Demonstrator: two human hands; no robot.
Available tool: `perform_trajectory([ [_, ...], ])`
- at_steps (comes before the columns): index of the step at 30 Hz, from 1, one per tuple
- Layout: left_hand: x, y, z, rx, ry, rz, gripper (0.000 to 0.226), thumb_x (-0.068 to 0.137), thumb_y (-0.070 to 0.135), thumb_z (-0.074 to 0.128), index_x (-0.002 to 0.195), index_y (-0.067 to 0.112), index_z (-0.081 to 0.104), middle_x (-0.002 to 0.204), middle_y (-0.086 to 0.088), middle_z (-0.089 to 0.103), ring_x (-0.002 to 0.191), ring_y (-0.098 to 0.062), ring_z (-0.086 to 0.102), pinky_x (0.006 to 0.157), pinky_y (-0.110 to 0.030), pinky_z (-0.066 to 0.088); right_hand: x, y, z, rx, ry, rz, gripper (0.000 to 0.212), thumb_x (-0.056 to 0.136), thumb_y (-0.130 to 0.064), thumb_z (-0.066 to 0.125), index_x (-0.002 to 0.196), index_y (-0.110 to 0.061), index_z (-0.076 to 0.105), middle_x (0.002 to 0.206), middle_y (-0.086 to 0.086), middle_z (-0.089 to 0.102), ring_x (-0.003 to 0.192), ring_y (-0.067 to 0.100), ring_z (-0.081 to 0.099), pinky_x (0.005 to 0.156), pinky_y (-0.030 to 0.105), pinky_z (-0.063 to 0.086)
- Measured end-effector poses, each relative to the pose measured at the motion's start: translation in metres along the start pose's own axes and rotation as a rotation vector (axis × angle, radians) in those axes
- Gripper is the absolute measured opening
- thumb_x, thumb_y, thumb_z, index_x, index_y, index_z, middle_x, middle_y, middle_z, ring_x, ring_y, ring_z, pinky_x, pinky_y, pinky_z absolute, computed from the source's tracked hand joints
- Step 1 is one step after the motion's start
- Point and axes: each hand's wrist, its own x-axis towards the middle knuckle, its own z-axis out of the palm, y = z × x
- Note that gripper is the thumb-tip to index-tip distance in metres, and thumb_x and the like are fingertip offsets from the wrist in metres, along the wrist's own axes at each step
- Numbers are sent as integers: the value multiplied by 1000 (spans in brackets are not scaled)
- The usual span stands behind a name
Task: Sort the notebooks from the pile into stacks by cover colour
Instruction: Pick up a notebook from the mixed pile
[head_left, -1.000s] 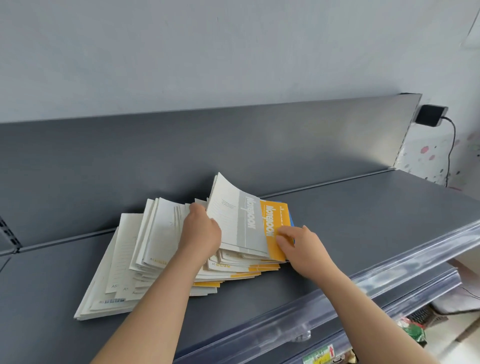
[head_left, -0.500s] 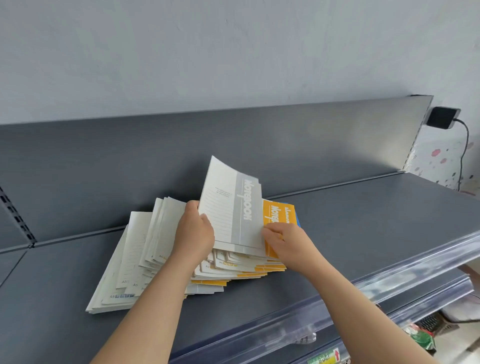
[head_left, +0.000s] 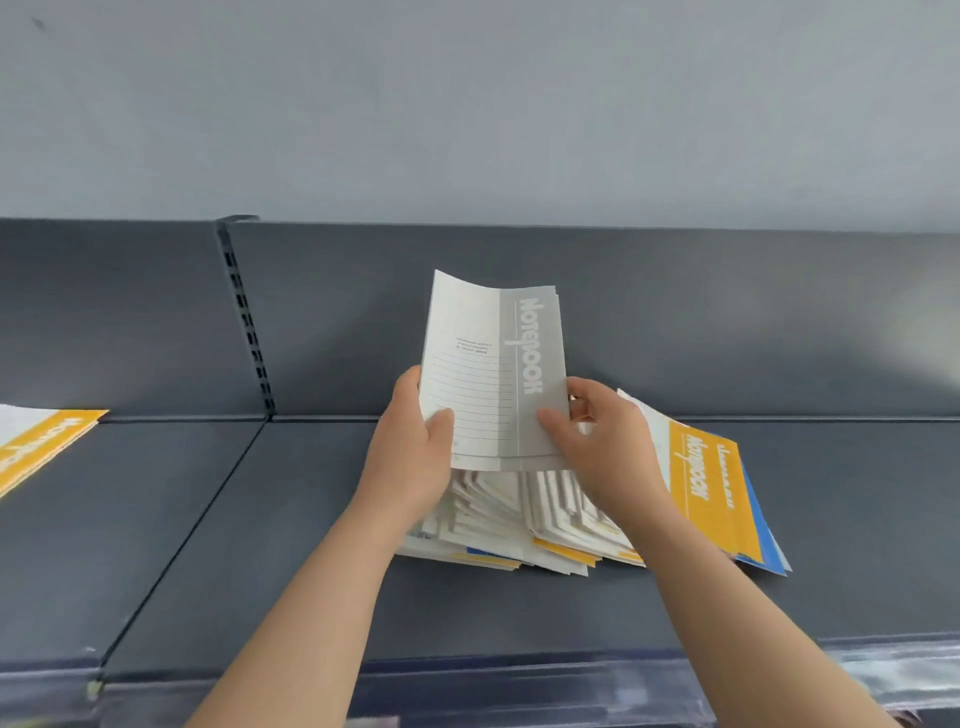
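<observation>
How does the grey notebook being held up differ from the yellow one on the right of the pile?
The grey notebook has a grey band, the yellow notebook a yellow one. The grey notebook stands upright in the left hand and right hand; the yellow notebook lies slanted on the pile. Both read Notebook.

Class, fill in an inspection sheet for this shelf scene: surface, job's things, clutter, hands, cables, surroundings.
Surface: dark grey shelf.
Job's things: grey notebook held upright above the pile; yellow notebook on the pile's right side; second yellow notebook at far left.
Clutter: nothing seen.
Hands: left hand and right hand both grip the grey notebook near its lower edge.
Cables: nothing seen.
Surroundings: pale wall, slotted upright.
</observation>
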Motion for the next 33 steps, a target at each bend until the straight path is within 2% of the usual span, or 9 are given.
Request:
perform_trajectory([
  [2, -3, -9, -27, 24, 17, 25, 39, 97, 11, 39, 130, 31, 41, 106, 32, 51, 95, 19, 48, 72, -5, 36, -2, -16, 24, 17, -38, -25, 18, 88, -25, 61, 103, -34, 61, 86, -14, 65, 83, -2, 59, 61, 8, 42],
  [4, -6, -22, -56, 57, 41, 23, 39, 97, 12, 38, 131, 33, 42, 118, 24, 54, 105, 6, 50, 79, -12, 36, -5, -32, 50, 25, -72, -50, 18, 87, -24, 61, 102, -34, 62, 85, -12, 66, 81, 0, 60, 61, 11, 43],
  [8, -13, -63, -123, 146, 102, -56, 42, 97, 20, 38, 138, 30, 36, 133, 11, 49, 119, -9, 47, 95, -29, 41, -18, -67, 115, 64, -175, -53, 16, 86, -20, 62, 99, -30, 63, 83, -7, 68, 80, 9, 63, 70, 26, 52],
  [12, -25, -99, -202, 230, 154, -123, 39, 99, 21, 38, 138, 27, 37, 129, 6, 46, 106, -8, 48, 77, -19, 38, -37, -105, 190, 82, -269, -71, 15, 86, -20, 62, 98, -28, 64, 82, -4, 69, 81, 17, 65, 72, 35, 55],
  [15, -37, -121, -260, 264, 179, -147, 38, 99, 20, 42, 136, 25, 40, 130, 6, 48, 110, -9, 50, 80, -20, 39, -53, -133, 245, 91, -320, -95, 15, 86, -22, 62, 99, -29, 64, 83, -7, 69, 76, 15, 63, 58, 27, 47],
  [19, -52, -149, -333, 263, 197, -160, 33, 96, 15, 47, 127, 26, 50, 120, 8, 56, 109, -9, 53, 84, -23, 41, -77, -169, 309, 89, -372, -103, 16, 87, -21, 60, 101, -30, 63, 79, -6, 66, 79, 13, 59, 58, 20, 44],
  [23, -63, -179, -390, 274, 189, -205, 34, 97, 16, 45, 128, 29, 49, 124, 9, 56, 110, -8, 53, 80, -19, 42, -94, -195, 366, 102, -418, -89, 21, 88, -21, 59, 107, -29, 63, 82, -4, 67, 83, 13, 61, 58, 19, 43],
  [27, -62, -205, -430, 301, 202, -243, 38, 97, 16, 42, 130, 35, 46, 128, 7, 52, 112, -10, 53, 88, -26, 47, -100, -213, 412, 85, -476, -88, 24, 88, -20, 58, 109, -27, 64, 82, -9, 67, 82, 7, 60, 55, 16, 40],
  [33, -46, -239, -471, 324, 264, -291, 38, 97, 15, 44, 129, 35, 46, 123, 4, 49, 105, -10, 53, 73, -13, 44, -87, -233, 471, 88, -531, -105, 27, 87, -19, 58, 112, -28, 62, 84, -11, 66, 75, 3, 59, 50, 9, 39],
])
